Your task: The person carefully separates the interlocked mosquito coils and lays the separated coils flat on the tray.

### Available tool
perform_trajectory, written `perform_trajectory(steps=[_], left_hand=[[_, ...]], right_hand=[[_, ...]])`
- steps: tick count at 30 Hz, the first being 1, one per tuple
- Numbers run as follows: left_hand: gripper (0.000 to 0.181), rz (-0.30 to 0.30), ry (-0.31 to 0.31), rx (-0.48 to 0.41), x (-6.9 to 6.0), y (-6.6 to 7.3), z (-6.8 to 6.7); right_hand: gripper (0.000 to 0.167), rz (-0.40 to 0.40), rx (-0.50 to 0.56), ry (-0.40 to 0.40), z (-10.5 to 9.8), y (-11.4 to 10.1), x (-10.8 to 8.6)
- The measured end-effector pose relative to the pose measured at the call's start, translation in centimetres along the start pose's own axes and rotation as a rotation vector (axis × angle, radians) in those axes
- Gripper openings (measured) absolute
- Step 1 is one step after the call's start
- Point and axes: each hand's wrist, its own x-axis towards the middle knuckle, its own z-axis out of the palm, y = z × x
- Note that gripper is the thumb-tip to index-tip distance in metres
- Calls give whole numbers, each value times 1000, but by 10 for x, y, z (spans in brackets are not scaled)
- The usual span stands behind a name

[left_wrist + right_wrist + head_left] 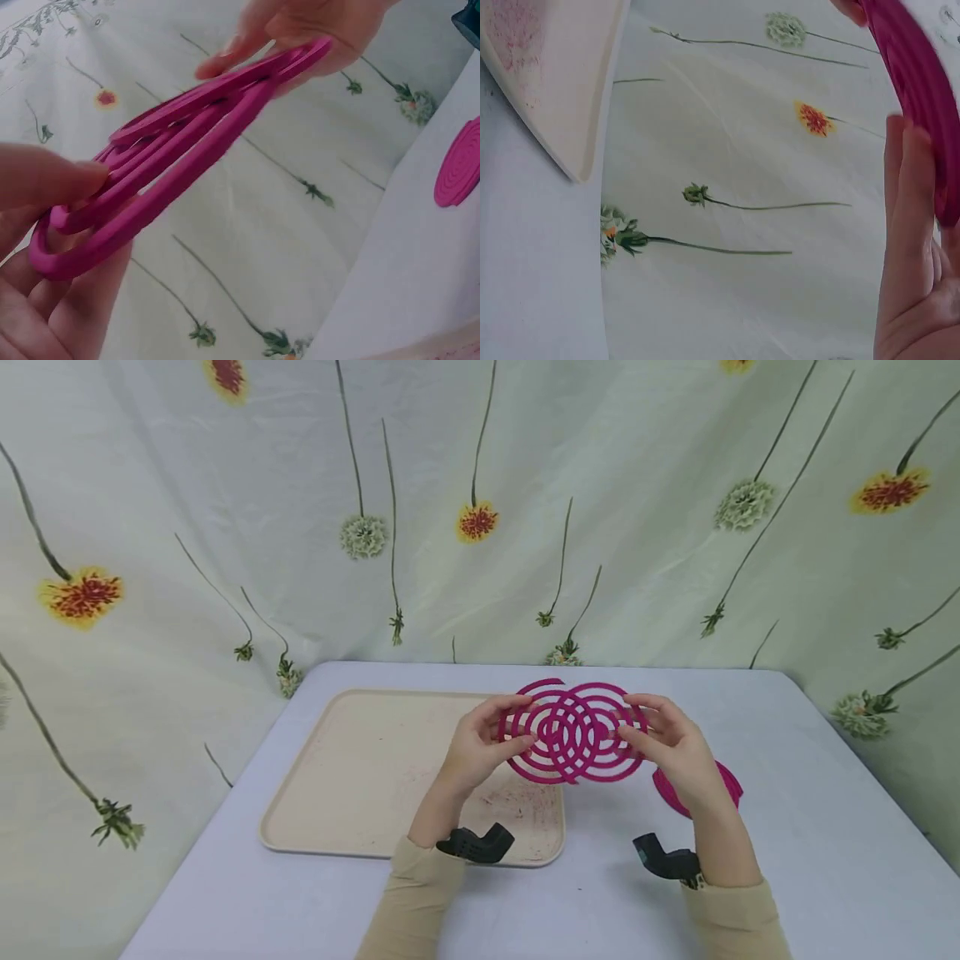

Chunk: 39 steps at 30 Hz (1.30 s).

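Two overlapping magenta spiral discs point(573, 735) are held up above the table, their open rings crossing in the middle. My left hand point(480, 737) pinches the left rim between thumb and fingers. At the opposite rim, my right hand point(670, 742) grips with its thumb in front and fingers behind. Seen edge-on in the left wrist view, the spiral discs point(172, 169) show several layered, slightly spread loops. The right wrist view catches only part of the spiral discs point(919, 82), beside the fingers. Whether the two spirals are joined, I cannot tell.
Another magenta spiral disc point(731, 782) lies on the table, partly hidden behind my right hand and wrist. A beige tray point(352, 768) with reddish specks at its near right sits left of centre. Behind the white table point(810, 827) hangs a flower-patterned cloth point(645, 510).
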Motion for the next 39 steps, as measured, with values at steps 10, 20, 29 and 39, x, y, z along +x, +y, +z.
perform_trajectory(steps=[10, 20, 29, 39], left_hand=[[38, -38, -48, -33, 0, 0, -3], [38, -40, 67, -74, 2, -4, 10], [62, -45, 142, -80, 3, -5, 15], [61, -85, 179, -117, 2, -5, 11]], right_hand=[[38, 67, -114, 19, -3, -3, -1], [39, 50, 310, 451, 14, 30, 11], [21, 146, 306, 466, 28, -6, 6], [36, 19, 130, 96, -1, -3, 1]])
